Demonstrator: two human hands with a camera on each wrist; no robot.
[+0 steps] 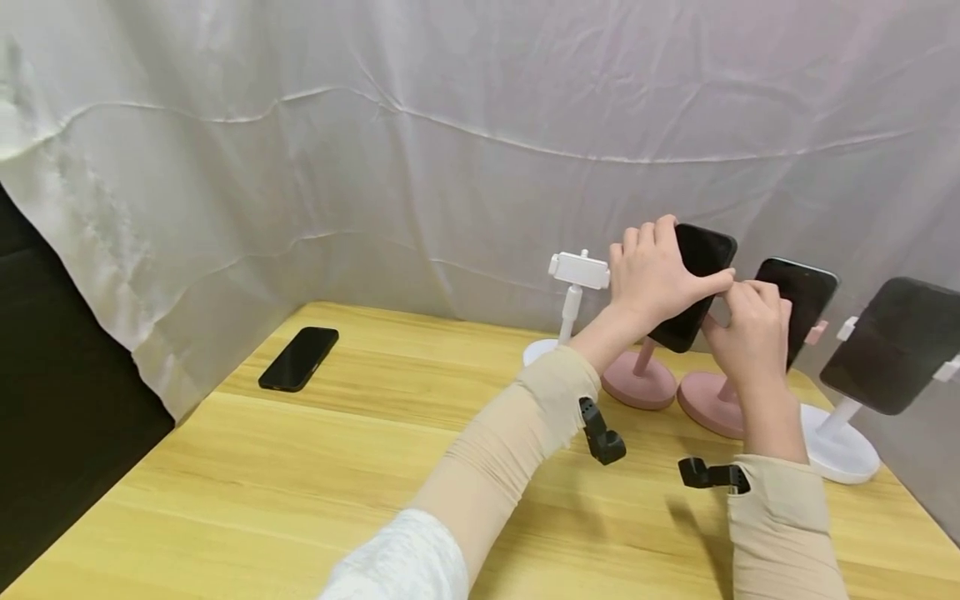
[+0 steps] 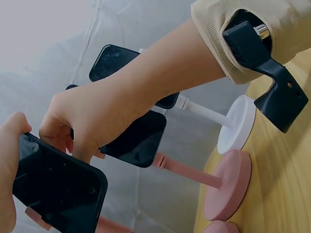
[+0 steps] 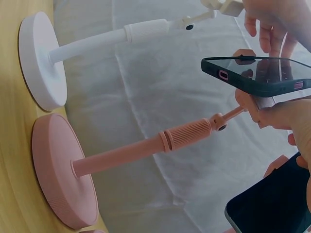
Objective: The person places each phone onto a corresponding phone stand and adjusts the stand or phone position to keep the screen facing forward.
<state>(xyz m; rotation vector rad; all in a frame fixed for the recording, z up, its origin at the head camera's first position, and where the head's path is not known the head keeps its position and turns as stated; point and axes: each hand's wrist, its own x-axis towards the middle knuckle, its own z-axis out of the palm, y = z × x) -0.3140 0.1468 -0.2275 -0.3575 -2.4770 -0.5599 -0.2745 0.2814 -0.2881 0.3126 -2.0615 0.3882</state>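
Note:
A black phone (image 1: 693,317) sits tilted at the head of a pink phone stand (image 1: 640,379). My left hand (image 1: 651,271) grips the phone from its left side, with fingers along that edge and the thumb reaching across the screen to the right edge. On the right side, my right hand (image 1: 752,329) pinches with curled fingers at the phone's edge, where the stand's clamp holds it; the grip is partly hidden. In the right wrist view, a pink clamp jaw (image 3: 244,53) shows at the phone's other side. The left wrist view shows another pink jaw (image 2: 36,218).
To the left stands a white phone stand (image 1: 580,271) with a bare clamp. On the right are a second pink stand (image 1: 708,404) with a phone (image 1: 806,292) and a white stand (image 1: 840,450) with a phone (image 1: 892,350). Another black phone (image 1: 300,358) lies on the wooden table (image 1: 262,492).

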